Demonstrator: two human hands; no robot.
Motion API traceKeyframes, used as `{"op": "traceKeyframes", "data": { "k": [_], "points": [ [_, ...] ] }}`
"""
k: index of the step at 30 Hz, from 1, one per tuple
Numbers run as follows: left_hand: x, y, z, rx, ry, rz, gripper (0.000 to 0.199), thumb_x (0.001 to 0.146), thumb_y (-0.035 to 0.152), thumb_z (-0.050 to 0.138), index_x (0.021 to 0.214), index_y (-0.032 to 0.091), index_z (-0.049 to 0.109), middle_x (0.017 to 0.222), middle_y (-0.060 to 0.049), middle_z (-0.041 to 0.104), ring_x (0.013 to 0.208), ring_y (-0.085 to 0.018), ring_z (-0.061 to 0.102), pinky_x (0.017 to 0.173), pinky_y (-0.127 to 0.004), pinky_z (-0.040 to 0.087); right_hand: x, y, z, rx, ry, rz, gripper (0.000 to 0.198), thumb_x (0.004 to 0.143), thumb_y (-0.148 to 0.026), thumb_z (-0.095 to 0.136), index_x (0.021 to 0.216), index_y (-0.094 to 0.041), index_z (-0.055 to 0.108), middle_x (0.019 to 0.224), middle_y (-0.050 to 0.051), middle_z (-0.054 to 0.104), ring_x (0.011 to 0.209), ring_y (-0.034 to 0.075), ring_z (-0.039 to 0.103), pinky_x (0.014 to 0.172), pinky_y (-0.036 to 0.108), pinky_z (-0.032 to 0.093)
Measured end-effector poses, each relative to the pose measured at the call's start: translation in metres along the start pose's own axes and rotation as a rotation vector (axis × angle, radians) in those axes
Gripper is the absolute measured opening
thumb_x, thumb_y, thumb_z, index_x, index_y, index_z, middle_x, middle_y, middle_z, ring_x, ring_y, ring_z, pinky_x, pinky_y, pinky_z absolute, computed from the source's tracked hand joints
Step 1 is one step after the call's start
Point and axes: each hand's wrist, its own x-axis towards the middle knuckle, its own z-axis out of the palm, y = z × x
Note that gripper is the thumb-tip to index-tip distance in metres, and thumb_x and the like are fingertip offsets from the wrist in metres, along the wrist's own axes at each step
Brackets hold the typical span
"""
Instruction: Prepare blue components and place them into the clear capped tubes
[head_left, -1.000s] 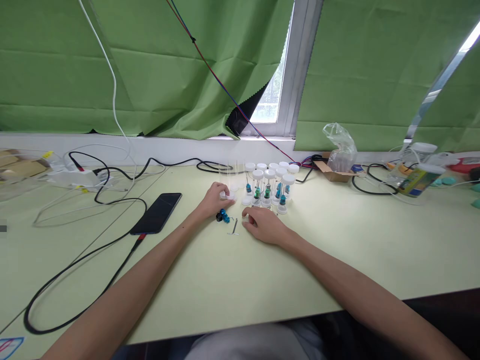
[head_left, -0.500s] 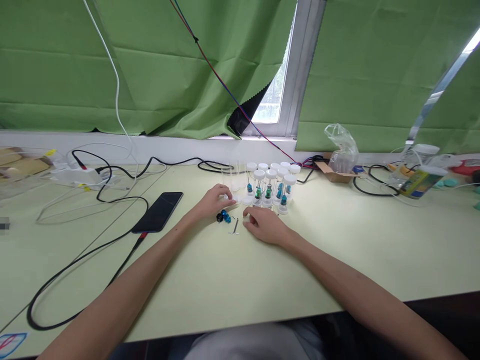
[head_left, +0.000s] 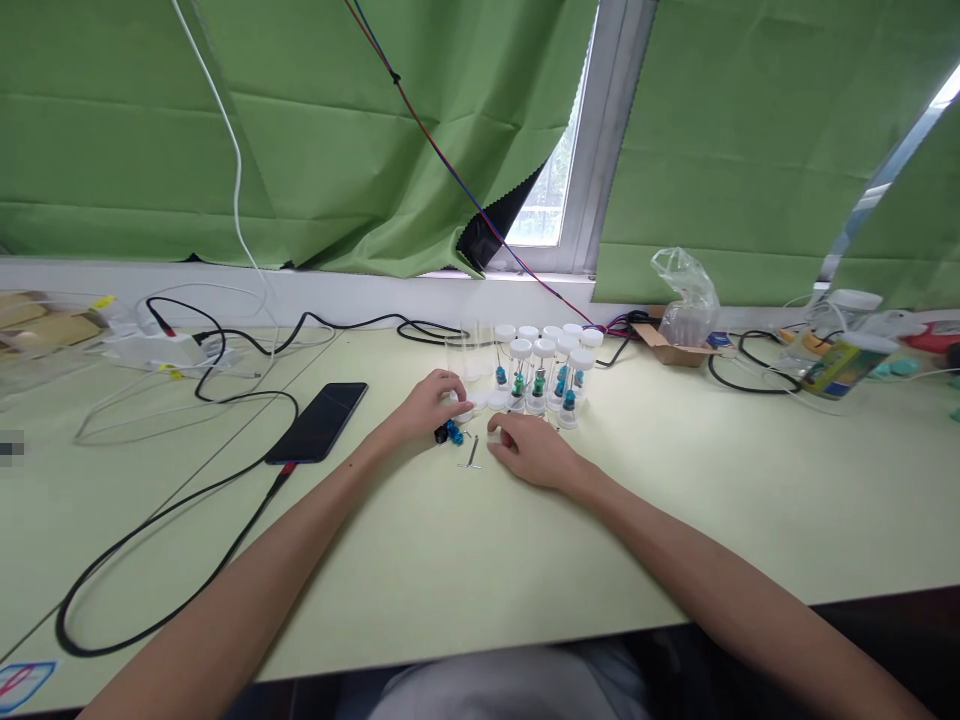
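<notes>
On the pale green table (head_left: 675,500), just in front of a cluster of white-capped clear vials (head_left: 544,375), both hands rest close together. Between them lie a small blue-and-black part (head_left: 448,433) and a thin metal pin (head_left: 472,452). The left hand (head_left: 427,408) is curled, its fingertips pinching a small white cap (head_left: 463,408) at the table surface, with the blue-and-black part just below those fingers, near but seemingly not touching. The right hand (head_left: 529,450) lies palm down, fingers loosely bent over something small and pale at its fingertips; whether it grips that I cannot tell. Compared with a second ago, the left hand's fingers have closed lower and nearer the blue part, while the right hand has barely shifted. The pin's long axis runs from near toward far, tilted slightly right at its far end. A black phone (head_left: 319,423) with its cable lies well to the left.
</notes>
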Motion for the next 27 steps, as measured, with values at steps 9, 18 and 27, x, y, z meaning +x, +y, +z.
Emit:
{"op": "traceKeyframes", "data": {
  "k": [9, 18, 27],
  "points": [
    [-0.004, 0.007, -0.018, -0.07, 0.248, 0.017, 0.028, 0.081, 0.046, 0.061, 0.07, 0.021, 0.061, 0.117, -0.007, 0.06, 0.112, -0.023, 0.056, 0.093, -0.034, 0.048, 0.0, -0.001, -0.001, 0.007, 0.008, -0.007, 0.019, 0.09, -0.023, 0.055, 0.107, -0.018, 0.061, 0.078, 0.001, 0.063, 0.071, 0.015, 0.054, 0.062, 0.025, 0.033],
    [-0.033, 0.028, -0.014, 0.137, 0.235, 0.101, 0.022, 0.089, 0.039, 0.048, 0.082, 0.021, 0.06, 0.068, 0.0, 0.058, 0.062, -0.014, 0.052, 0.062, -0.028, 0.043, -0.001, -0.002, 0.0, 0.021, 0.018, 0.004, 0.017, 0.09, -0.023, 0.055, 0.105, -0.018, 0.062, 0.079, 0.002, 0.064, 0.073, 0.015, 0.055, 0.063, 0.026, 0.034],
    [-0.044, 0.024, -0.018, 0.311, -0.081, 0.158, 0.016, 0.082, 0.036, 0.054, 0.084, 0.025, 0.066, 0.085, -0.003, 0.058, 0.064, -0.016, 0.054, 0.062, -0.03, 0.041, -0.001, -0.005, 0.002, 0.102, 0.067, -0.036, 0.013, 0.091, -0.02, 0.053, 0.099, -0.017, 0.063, 0.076, 0.001, 0.064, 0.07, 0.014, 0.055, 0.063, 0.025, 0.036]
  ]
}}
